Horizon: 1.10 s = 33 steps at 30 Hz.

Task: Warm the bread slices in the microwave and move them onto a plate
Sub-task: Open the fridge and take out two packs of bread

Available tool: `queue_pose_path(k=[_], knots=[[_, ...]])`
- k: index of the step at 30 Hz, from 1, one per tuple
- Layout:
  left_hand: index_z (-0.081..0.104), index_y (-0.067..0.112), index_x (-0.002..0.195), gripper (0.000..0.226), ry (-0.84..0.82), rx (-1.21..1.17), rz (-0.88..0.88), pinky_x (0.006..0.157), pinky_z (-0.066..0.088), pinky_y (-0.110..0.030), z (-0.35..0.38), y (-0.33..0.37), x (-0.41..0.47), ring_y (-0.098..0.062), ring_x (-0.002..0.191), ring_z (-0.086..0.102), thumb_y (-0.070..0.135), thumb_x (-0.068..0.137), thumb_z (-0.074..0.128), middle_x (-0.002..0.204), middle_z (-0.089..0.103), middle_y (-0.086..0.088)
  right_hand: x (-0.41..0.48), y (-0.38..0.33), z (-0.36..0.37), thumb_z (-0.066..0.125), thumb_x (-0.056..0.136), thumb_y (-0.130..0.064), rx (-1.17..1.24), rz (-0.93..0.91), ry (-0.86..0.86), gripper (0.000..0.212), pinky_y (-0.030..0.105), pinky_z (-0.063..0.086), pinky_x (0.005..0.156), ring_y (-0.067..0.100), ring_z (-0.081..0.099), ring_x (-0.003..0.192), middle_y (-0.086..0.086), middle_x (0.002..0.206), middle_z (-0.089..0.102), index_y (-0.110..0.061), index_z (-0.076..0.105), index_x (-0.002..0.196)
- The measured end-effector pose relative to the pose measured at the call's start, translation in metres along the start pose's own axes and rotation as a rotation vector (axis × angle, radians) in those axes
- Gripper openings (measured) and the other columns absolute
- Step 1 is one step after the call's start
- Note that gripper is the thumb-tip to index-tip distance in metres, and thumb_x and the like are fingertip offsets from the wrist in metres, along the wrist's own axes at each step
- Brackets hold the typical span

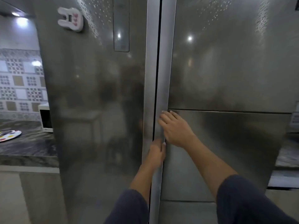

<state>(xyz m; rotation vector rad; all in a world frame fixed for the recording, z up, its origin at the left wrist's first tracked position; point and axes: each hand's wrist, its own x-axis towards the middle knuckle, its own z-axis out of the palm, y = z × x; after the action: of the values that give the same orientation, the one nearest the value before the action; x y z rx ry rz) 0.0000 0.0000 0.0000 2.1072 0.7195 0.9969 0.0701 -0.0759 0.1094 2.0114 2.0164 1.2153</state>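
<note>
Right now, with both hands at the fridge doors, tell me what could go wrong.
The left hand and right hand both sit at the seam between the closed fridge doors, so fingers could get pinched there. The steel looks smooth and glossy; a pull might slip.

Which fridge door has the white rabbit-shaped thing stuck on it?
The left door, with the rabbit-shaped thing near its top; the right door shows none.
</note>
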Motion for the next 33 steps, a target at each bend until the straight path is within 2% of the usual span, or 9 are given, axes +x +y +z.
queue_pose_path(k=[3, 8, 10, 15, 18, 23, 26, 29, 33], knots=[[0.05, 0.004, 0.113, 0.036, 0.054, -0.008, -0.09, 0.067, 0.037, -0.03, 0.023, -0.002, 0.007, -0.032, 0.086, 0.056, 0.031, 0.1, 0.03, 0.094, 0.058, -0.015, 0.006, 0.016, 0.021, 0.048, 0.073, -0.028, -0.1, -0.093, -0.004, 0.042, 0.04, 0.041, 0.104, 0.026, 0.06, 0.113, 0.008, 0.111, 0.067, -0.012, 0.069, 0.106], [0.047, 0.011, 0.091, 0.03, 0.126, -0.082, -0.118, 0.052, 0.029, -0.025, 0.038, -0.008, -0.001, -0.011, 0.059, 0.041, 0.033, 0.101, 0.029, 0.067, 0.044, 0.001, 0.008, 0.019, 0.037, 0.031, 0.076, -0.027, -0.168, -0.134, -0.063, 0.05, 0.043, 0.033, 0.108, 0.027, 0.062, 0.11, 0.01, 0.105, 0.071, -0.008, 0.074, 0.095], [0.049, 0.01, 0.091, 0.032, 0.136, -0.111, -0.142, 0.052, 0.032, -0.024, 0.038, -0.009, -0.002, -0.012, 0.061, 0.044, 0.035, 0.1, 0.03, 0.071, 0.049, -0.004, 0.01, 0.012, 0.03, 0.028, 0.078, -0.026, -0.184, -0.081, -0.073, 0.052, 0.04, 0.036, 0.11, 0.024, 0.057, 0.117, 0.008, 0.113, 0.068, -0.012, 0.072, 0.101], [0.05, 0.005, 0.109, 0.035, 0.022, -0.039, -0.175, 0.071, 0.039, -0.034, 0.027, -0.003, 0.0, -0.025, 0.085, 0.053, 0.032, 0.101, 0.029, 0.098, 0.059, -0.015, 0.01, 0.005, 0.024, 0.028, 0.095, -0.025, -0.224, -0.029, -0.112, 0.049, 0.039, 0.001, 0.119, 0.027, 0.016, 0.142, 0.014, 0.147, 0.033, -0.004, 0.041, 0.137], [0.049, 0.005, 0.113, 0.034, 0.021, -0.014, -0.141, 0.064, 0.033, -0.028, 0.024, 0.001, -0.008, -0.018, 0.079, 0.049, 0.029, 0.101, 0.029, 0.093, 0.056, -0.009, 0.007, -0.002, 0.022, 0.02, 0.09, -0.02, -0.199, -0.007, -0.072, 0.052, 0.038, 0.01, 0.12, 0.027, 0.027, 0.138, 0.013, 0.137, 0.046, -0.005, 0.052, 0.128], [0.048, 0.007, 0.11, 0.032, -0.043, -0.008, -0.093, 0.065, 0.044, -0.037, 0.019, 0.011, -0.038, -0.022, 0.07, 0.054, 0.032, 0.1, 0.03, 0.087, 0.06, -0.014, -0.025, -0.016, -0.007, 0.027, 0.065, -0.021, -0.072, 0.113, -0.043, 0.051, 0.037, 0.049, 0.098, 0.026, 0.064, 0.105, 0.011, 0.092, 0.07, -0.004, 0.074, 0.079], [0.049, 0.007, 0.103, 0.028, -0.084, 0.035, -0.037, 0.066, 0.041, -0.035, 0.02, 0.024, -0.068, -0.032, 0.084, 0.059, 0.029, 0.101, 0.031, 0.091, 0.061, -0.016, -0.055, -0.024, -0.027, 0.033, 0.066, -0.02, -0.039, 0.154, -0.004, 0.044, 0.038, 0.046, 0.101, 0.027, 0.062, 0.109, 0.012, 0.097, 0.069, -0.004, 0.071, 0.081], [0.049, 0.008, 0.104, 0.027, -0.164, 0.072, 0.006, 0.069, 0.043, -0.035, 0.02, 0.045, -0.103, -0.025, 0.077, 0.055, 0.029, 0.1, 0.033, 0.088, 0.058, -0.01, -0.091, -0.028, -0.044, 0.036, 0.07, -0.018, -0.035, 0.187, 0.005, 0.038, 0.038, 0.031, 0.108, 0.028, 0.057, 0.113, 0.011, 0.103, 0.067, -0.005, 0.069, 0.085], [0.054, 0.007, 0.112, 0.024, -0.168, 0.077, 0.31, 0.077, 0.048, -0.034, 0.012, 0.06, -0.148, -0.024, 0.084, 0.06, 0.023, 0.098, 0.043, 0.101, 0.062, -0.013, -0.144, -0.024, -0.075, 0.042, 0.069, -0.017, -0.083, 0.211, 0.092, 0.032, 0.034, 0.027, 0.109, 0.026, 0.044, 0.115, 0.011, 0.102, 0.066, -0.004, 0.067, 0.083]])
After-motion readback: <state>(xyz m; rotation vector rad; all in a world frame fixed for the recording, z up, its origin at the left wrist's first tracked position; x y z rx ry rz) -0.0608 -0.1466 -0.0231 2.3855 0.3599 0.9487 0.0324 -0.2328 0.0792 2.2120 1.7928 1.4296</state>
